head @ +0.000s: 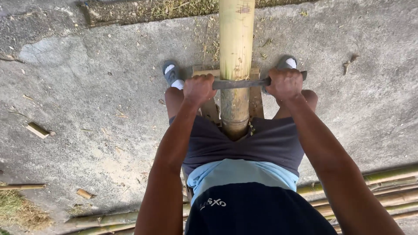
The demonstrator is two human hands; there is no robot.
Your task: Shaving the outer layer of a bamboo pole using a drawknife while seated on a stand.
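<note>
The bamboo pole (236, 48) up the middle is smooth, waxy yellow-tan with scuffed patches. The blade (239, 83) across it looks like dull, dark metal, matt. Under it sits a rough wooden frame (256, 98). The concrete ground (96, 100) is grey, coarse and pitted.

Both hands (242, 86) gripping flat blade (239, 83) across thick bamboo pole (236, 52), concrete ground (96, 87)
</note>
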